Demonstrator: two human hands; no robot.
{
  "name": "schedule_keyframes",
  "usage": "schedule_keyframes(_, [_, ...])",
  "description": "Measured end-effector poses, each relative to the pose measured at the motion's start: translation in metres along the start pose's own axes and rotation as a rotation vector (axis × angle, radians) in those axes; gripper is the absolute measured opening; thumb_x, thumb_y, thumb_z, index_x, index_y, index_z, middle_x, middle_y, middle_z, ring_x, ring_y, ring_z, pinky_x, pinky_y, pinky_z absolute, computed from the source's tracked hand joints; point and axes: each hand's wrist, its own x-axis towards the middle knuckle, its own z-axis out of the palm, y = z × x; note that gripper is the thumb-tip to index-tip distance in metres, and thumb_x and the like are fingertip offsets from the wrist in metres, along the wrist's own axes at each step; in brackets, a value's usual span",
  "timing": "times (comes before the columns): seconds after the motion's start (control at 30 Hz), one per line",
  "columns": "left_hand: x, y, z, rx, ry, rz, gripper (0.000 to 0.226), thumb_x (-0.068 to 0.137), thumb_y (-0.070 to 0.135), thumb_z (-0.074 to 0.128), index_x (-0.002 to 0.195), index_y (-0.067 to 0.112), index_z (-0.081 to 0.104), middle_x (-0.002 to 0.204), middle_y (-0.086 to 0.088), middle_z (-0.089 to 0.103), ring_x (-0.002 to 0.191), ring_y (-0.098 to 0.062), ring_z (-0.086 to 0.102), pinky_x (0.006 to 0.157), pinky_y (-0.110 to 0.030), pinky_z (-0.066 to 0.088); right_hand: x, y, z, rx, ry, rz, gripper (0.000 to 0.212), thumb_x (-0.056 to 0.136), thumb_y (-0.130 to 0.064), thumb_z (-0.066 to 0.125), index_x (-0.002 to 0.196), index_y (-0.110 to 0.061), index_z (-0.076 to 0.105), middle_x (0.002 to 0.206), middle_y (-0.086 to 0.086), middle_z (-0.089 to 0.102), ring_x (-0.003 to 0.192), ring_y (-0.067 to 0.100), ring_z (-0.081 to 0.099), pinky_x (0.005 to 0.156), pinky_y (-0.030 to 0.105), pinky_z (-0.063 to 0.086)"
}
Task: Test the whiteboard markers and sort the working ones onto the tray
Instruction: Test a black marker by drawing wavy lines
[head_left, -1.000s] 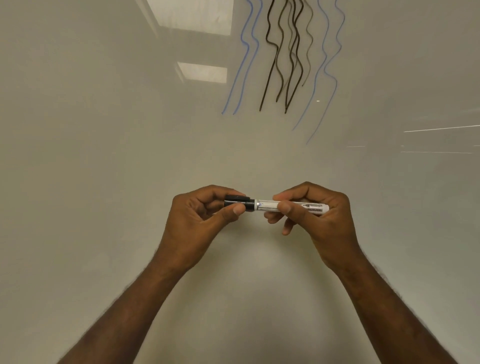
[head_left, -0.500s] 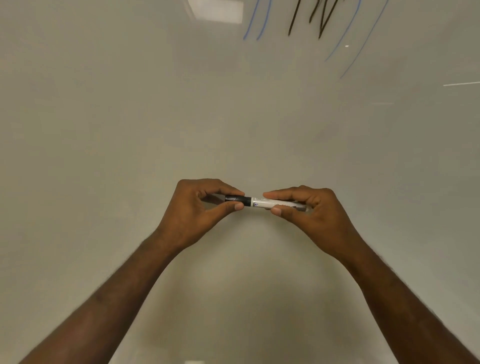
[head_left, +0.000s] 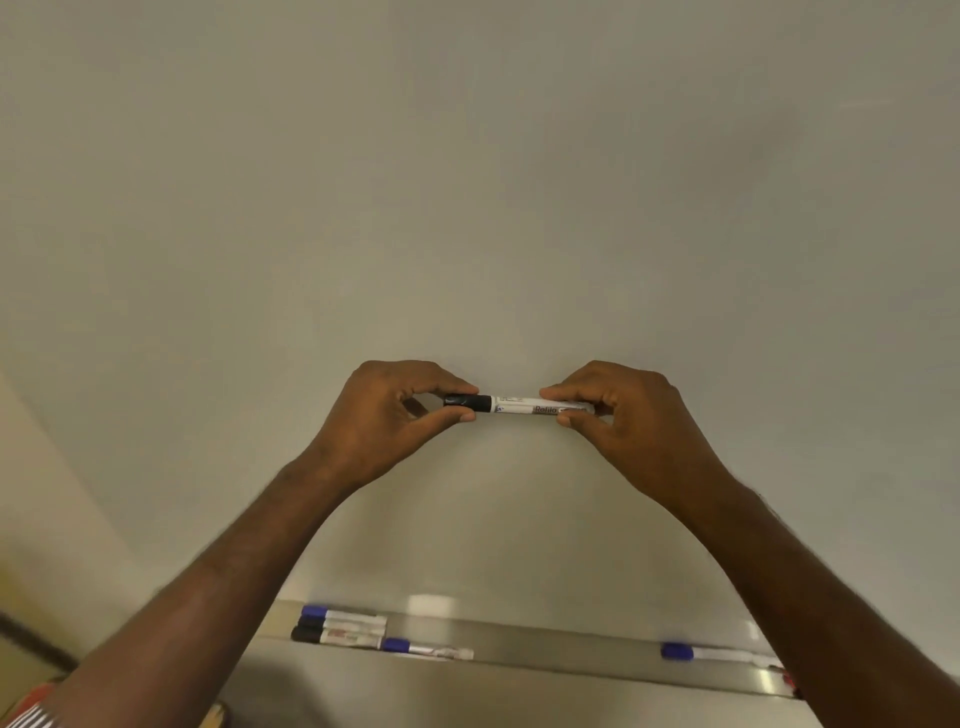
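**Capped black marker held over the tray: risks at the put-down**

The person holds a black-capped marker (head_left: 517, 404) level in front of the whiteboard (head_left: 467, 182), well above the tray (head_left: 571, 652). The left hand (head_left: 395, 415) pinches the black cap (head_left: 467, 401) between thumb and curled fingers; the right hand (head_left: 631, 415) pinches the white barrel at the far end, fingers curled round it. Cap and barrel appear to meet with no gap, though whether the cap is fully seated cannot be told.

On the tray lie three markers stacked at the left (head_left: 340, 626), a blue-capped marker (head_left: 426, 648) just beside them, and another blue-capped marker (head_left: 711, 652) well apart to the right, close to the right forearm.

Findings, as judgement:

1. A half-seated cap could come off during the put-down and let the tip dry. Cause: pressing the ends together off-axis.
2. The marker could roll off the tray's front edge. Cause: a round barrel released onto a narrow ledge.
3. Working and failed markers could be mixed. Cause: no visible divider between the left group and the lone marker at right; which group is which cannot be determined.
4. The right forearm could knock the right-hand marker when lowering.
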Motion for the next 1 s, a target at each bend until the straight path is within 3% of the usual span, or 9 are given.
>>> schedule_keyframes(0.1, [-0.025,-0.025,0.004,0.05,-0.044,-0.04,0.018,0.087,0.023,0.079,0.105,0.025,0.079,0.095,0.015,0.075,0.09,-0.01,0.071,0.067,-0.03,0.058,-0.013,0.005,0.032,-0.017,-0.022,-0.013,0.024,0.09,-0.013,0.075,0.111,-0.024,0.078,0.099,-0.01,0.073,0.09,0.013,0.066,0.078,0.034,0.054])
schedule_keyframes(0.3, [-0.079,-0.079,0.027,0.18,-0.123,-0.093,0.023,0.09,0.037,0.071,0.11,0.026,0.077,0.098,0.015,0.075,0.085,-0.002,0.069,0.067,-0.03,0.059,-0.046,0.026,0.111,0.034,-0.028,0.095,0.026,0.087,-0.007,0.076,0.108,-0.023,0.078,0.097,-0.007,0.071,0.088,0.013,0.06,0.08,0.029,0.048])
schedule_keyframes(0.47, [-0.131,-0.119,0.047,0.239,-0.202,-0.201,0.021,0.088,0.036,0.071,0.107,0.029,0.076,0.098,0.014,0.076,0.083,-0.002,0.07,0.07,-0.028,0.058,-0.081,0.041,0.179,0.032,-0.063,0.123,0.031,0.082,0.003,0.067,0.104,-0.015,0.079,0.098,0.003,0.073,0.091,0.027,0.069,0.081,0.036,0.055])
schedule_keyframes(0.6, [-0.167,-0.148,0.066,0.335,-0.339,-0.328,0.03,0.088,0.045,0.061,0.109,0.03,0.076,0.099,0.011,0.077,0.087,-0.014,0.072,0.075,-0.03,0.057,-0.115,0.052,0.232,-0.023,-0.162,0.218,0.03,0.084,-0.003,0.064,0.103,-0.021,0.078,0.1,-0.004,0.071,0.093,0.02,0.068,0.079,0.024,0.048])
schedule_keyframes(0.8, [-0.199,-0.179,0.112,0.403,-0.5,-0.429,0.026,0.097,0.037,0.06,0.116,0.026,0.072,0.113,0.002,0.074,0.102,-0.023,0.067,0.088,-0.035,0.053,-0.161,0.079,0.295,-0.069,-0.26,0.418,0.027,0.089,-0.009,0.064,0.105,-0.027,0.076,0.105,-0.008,0.07,0.099,0.016,0.066,0.081,0.022,0.045])
schedule_keyframes(0.9, [-0.21,-0.19,0.13,0.428,-0.515,-0.457,0.023,0.096,0.033,0.058,0.111,0.023,0.072,0.109,-0.001,0.073,0.1,-0.025,0.066,0.084,-0.036,0.052,-0.173,0.084,0.31,-0.035,-0.272,0.484,0.024,0.089,-0.019,0.057,0.103,-0.028,0.075,0.102,-0.008,0.07,0.095,0.015,0.066,0.079,0.023,0.047])
schedule_keyframes(1.0, [-0.219,-0.203,0.144,0.459,-0.541,-0.464,0.023,0.095,0.033,0.052,0.103,0.023,0.07,0.101,0.0,0.072,0.093,-0.024,0.065,0.079,-0.034,0.051,-0.18,0.088,0.321,-0.038,-0.292,0.485,0.018,0.086,-0.024,0.066,0.101,-0.028,0.075,0.098,-0.008,0.07,0.091,0.014,0.067,0.077,0.02,0.047])
